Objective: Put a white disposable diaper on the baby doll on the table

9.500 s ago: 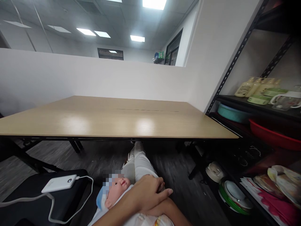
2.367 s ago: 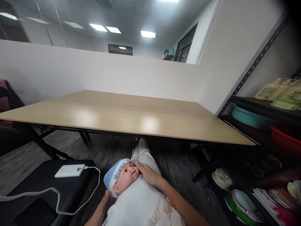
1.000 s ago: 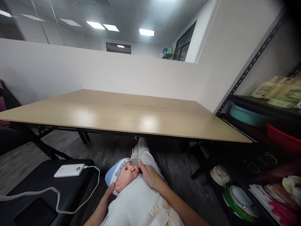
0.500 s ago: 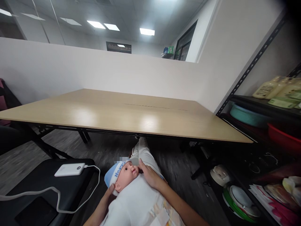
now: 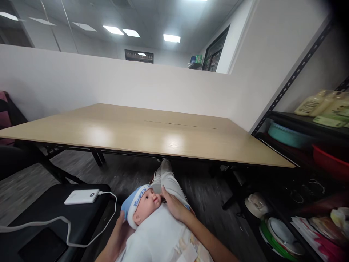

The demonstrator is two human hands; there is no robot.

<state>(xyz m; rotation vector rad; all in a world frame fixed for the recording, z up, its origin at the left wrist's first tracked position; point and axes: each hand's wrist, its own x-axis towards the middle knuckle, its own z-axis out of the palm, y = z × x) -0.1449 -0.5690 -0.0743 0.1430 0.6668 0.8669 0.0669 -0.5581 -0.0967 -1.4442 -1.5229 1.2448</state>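
A baby doll (image 5: 152, 233) in a white garment and a blue and white cap lies on my lap at the bottom centre. My left hand (image 5: 118, 233) cups the back of its head, under the cap. My right hand (image 5: 174, 205) lies flat on the doll's chest next to its chin, fingers stretched out. My legs in light trousers (image 5: 165, 180) reach under the table.
A long wooden table (image 5: 141, 136) stands in front of me. A white power bank (image 5: 81, 196) with a cable lies on a black chair seat (image 5: 40, 222) at the left. A black shelf rack (image 5: 300, 145) at the right holds bottles, basins and plates. A white partition stands behind the table.
My left hand has slid lower under the doll's head. The view has shifted slightly. My right hand stays on the doll's chest.
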